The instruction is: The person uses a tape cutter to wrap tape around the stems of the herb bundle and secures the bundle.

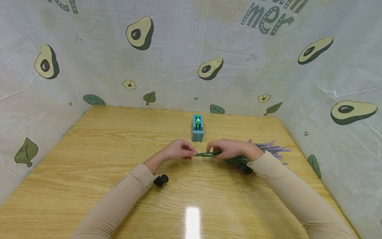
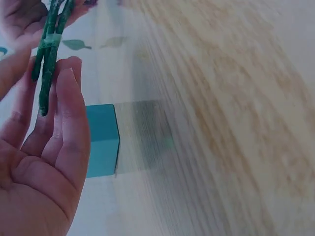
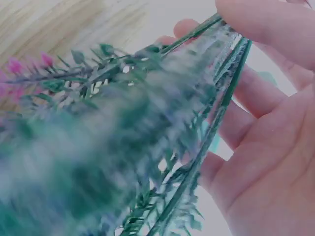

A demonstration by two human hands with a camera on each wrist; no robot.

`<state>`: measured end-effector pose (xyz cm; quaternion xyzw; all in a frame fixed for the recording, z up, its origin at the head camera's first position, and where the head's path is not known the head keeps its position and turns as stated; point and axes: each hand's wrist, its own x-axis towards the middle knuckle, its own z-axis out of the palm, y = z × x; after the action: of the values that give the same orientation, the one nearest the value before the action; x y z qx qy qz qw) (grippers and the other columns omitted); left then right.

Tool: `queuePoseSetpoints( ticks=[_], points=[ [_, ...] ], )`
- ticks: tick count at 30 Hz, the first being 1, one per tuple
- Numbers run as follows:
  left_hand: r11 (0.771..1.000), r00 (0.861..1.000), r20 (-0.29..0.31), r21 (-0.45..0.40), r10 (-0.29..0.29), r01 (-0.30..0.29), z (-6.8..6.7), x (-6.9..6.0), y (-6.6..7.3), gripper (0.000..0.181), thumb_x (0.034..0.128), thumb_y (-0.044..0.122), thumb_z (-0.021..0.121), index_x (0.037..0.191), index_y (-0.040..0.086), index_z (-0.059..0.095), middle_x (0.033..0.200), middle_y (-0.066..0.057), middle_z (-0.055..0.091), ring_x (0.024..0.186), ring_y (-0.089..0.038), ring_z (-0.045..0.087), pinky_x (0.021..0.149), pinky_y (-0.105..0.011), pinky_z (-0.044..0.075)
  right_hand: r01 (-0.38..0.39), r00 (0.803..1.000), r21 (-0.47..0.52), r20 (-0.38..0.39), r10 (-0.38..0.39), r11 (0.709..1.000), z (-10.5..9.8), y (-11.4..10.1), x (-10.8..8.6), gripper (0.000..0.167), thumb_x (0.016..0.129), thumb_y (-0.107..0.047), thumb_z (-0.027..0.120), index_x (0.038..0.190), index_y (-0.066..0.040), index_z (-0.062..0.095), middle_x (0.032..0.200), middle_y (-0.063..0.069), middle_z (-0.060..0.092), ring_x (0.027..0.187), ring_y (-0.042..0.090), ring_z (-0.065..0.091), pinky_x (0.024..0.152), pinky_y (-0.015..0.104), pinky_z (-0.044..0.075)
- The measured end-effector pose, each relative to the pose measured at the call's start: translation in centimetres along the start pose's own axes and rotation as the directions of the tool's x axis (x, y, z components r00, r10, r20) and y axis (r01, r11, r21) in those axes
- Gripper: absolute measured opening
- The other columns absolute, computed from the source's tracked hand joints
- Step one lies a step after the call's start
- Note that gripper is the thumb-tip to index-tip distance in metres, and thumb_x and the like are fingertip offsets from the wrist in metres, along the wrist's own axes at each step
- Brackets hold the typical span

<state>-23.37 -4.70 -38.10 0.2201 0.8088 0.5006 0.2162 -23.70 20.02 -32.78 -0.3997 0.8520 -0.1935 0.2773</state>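
Note:
A bunch of artificial lavender with purple flower heads (image 1: pixel 273 147) lies toward the right, its green stems (image 1: pixel 206 154) pointing left. My left hand (image 1: pixel 180 150) pinches the cut ends of these stems. Around them, in the left wrist view, runs a narrow band of clear, greenish tape (image 2: pixel 50 40), close to the thumb. Higher up the bunch, my right hand (image 1: pixel 228 148) holds the stems between thumb and fingers. Blurred green foliage (image 3: pixel 108 147) fills much of the right wrist view, with a few pink blossoms (image 3: pixel 17 66) at its left.
A blue tape dispenser (image 1: pixel 198 135) with a green roll stands just beyond the hands on the wooden table (image 1: pixel 143 205). Behind and at the sides hangs a pale cloth (image 1: pixel 176 39) printed with avocados. Black wrist cameras (image 1: pixel 161 181) sit under the wrists.

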Motion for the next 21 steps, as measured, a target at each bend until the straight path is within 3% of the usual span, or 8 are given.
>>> queuePoseSetpoints(
  ticks=[4,12,16,21],
  points=[
    [0.998,0.999,0.0,-0.052,-0.036,0.036,0.0,0.2,0.0,0.012,0.0863,0.014,0.068,0.092,0.003,0.07,0.086,-0.01,0.068,0.075,-0.019,0.065,0.07,-0.032,0.054,-0.012,1.0,-0.069,-0.012,0.012,0.998,0.0,0.0,0.1,0.035,0.087,-0.005,0.065,0.118,-0.015,0.054,0.097,0.004,0.06,0.082,0.016,0.054,0.072,0.033,0.045],
    [0.999,0.997,-0.079,0.044,-0.008,0.011,0.2,0.8,0.1,0.006,0.08,0.013,0.075,0.084,0.009,0.073,0.087,0.002,0.066,0.082,-0.015,0.058,0.068,-0.028,0.048,-0.056,0.998,-0.237,-0.031,0.05,0.97,-0.3,0.0,0.7,0.04,0.082,-0.002,0.068,0.12,-0.006,0.057,0.107,0.005,0.059,0.09,0.017,0.055,0.076,0.035,0.047],
    [0.998,0.993,-0.122,0.07,0.004,0.004,0.5,0.9,0.1,0.005,0.0786,0.013,0.076,0.081,0.01,0.073,0.088,0.003,0.066,0.084,-0.014,0.058,0.07,-0.028,0.048,-0.05,0.998,-0.224,0.018,0.056,0.973,-0.8,0.0,1.0,0.034,0.084,-0.005,0.067,0.117,-0.002,0.059,0.103,0.004,0.058,0.081,0.015,0.052,0.071,0.031,0.046],
    [0.999,0.99,-0.144,0.046,-0.005,0.012,0.7,1.0,-0.1,0.004,0.0778,0.011,0.077,0.08,0.01,0.073,0.087,0.003,0.067,0.082,-0.013,0.061,0.072,-0.028,0.049,-0.049,0.995,-0.156,0.074,0.062,0.986,-1.3,-0.3,1.2,0.012,0.086,-0.008,0.066,0.097,-0.003,0.062,0.083,0.002,0.054,0.067,0.012,0.043,0.062,0.027,0.038]
  ],
)
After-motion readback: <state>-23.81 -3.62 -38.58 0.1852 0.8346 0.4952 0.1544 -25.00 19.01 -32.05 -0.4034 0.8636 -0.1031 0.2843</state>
